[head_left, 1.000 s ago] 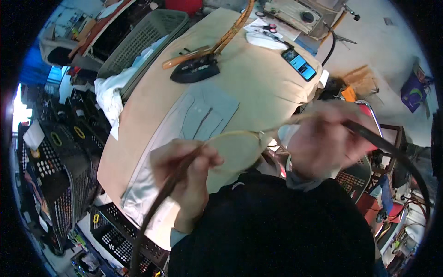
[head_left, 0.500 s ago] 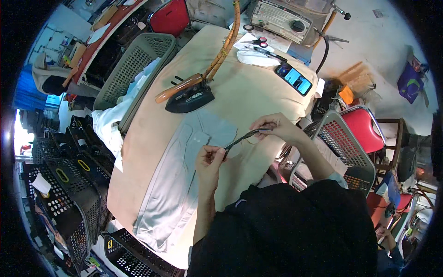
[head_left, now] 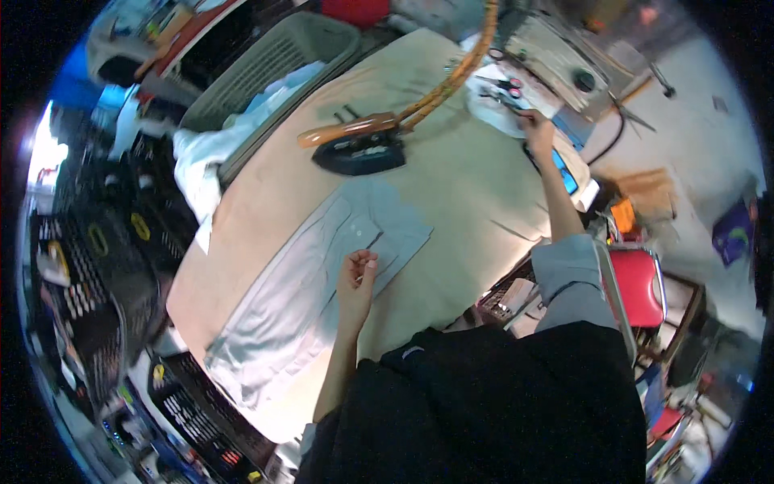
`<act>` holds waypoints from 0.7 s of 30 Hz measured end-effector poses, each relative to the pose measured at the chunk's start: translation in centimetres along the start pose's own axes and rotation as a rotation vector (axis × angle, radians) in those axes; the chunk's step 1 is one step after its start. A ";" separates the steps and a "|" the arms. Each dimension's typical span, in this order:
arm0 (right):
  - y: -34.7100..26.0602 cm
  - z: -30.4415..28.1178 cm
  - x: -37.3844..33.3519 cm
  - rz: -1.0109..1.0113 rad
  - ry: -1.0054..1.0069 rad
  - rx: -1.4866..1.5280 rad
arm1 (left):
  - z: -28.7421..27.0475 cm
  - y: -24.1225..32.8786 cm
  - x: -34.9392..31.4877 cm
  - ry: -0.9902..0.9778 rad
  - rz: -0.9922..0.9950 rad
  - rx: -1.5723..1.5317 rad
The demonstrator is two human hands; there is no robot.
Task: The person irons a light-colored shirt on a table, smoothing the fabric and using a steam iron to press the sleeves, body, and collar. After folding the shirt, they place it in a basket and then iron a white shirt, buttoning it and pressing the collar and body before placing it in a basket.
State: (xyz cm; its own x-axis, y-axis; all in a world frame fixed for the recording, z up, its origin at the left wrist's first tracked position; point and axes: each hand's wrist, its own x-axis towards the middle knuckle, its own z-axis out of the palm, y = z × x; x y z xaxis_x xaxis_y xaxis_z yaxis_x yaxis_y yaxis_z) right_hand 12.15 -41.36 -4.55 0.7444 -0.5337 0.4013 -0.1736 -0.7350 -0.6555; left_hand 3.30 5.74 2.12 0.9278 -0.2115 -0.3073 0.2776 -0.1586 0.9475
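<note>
A pale grey garment [head_left: 302, 266], which looks like trousers, lies flat on the padded ironing table. Over its right part is my left hand [head_left: 355, 278], with fingers curled and pinched together; anything between them is too small to make out. My right hand [head_left: 538, 135] is stretched to the table's far right corner. Its fingers close on the near end of a slim dark pen-like tool [head_left: 506, 102], slightly blurred. Scissors [head_left: 512, 83] with dark and red handles lie just beyond. A phone [head_left: 564, 173] sits partly behind my right wrist.
An iron [head_left: 359, 153] with a wooden handle rests beyond the garment, its wrapped hose [head_left: 455, 81] rising to the right. Behind it stands a grey basket [head_left: 266, 73] of pale cloth. Black crates [head_left: 105, 315] crowd the left; a metal machine [head_left: 556, 60] stands far right.
The dark strip that both hands held is no longer visible between them. My right hand has moved far forward to the tools; my left stays over the garment. The view has shifted and tilted.
</note>
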 end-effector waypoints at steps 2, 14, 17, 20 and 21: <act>1.2 -0.2 1.0 -0.145 0.000 -0.161 | -1.1 -1.3 -1.1 0.065 0.025 0.047; -16.9 4.4 -17.4 -0.540 -0.221 -0.032 | -14.7 -9.3 -13.6 0.865 0.166 0.590; -24.0 6.2 -22.5 -0.642 -0.455 0.033 | -20.5 -10.9 -16.5 1.116 0.138 0.707; -27.2 8.0 -22.0 -0.781 -0.414 -0.032 | -26.3 -12.0 -19.8 1.244 0.134 0.769; -27.3 9.3 -20.1 -0.798 -0.318 -0.103 | -27.8 -12.3 -20.7 1.277 0.114 0.761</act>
State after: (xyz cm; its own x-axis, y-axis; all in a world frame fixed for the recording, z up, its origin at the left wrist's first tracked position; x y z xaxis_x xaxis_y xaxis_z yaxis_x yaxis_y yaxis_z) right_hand 7.92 -6.64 -0.64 0.8108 0.2891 0.5090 0.4315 -0.8827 -0.1861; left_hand -12.35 38.88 -0.72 0.6328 0.6454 0.4278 0.3704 -0.7375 0.5647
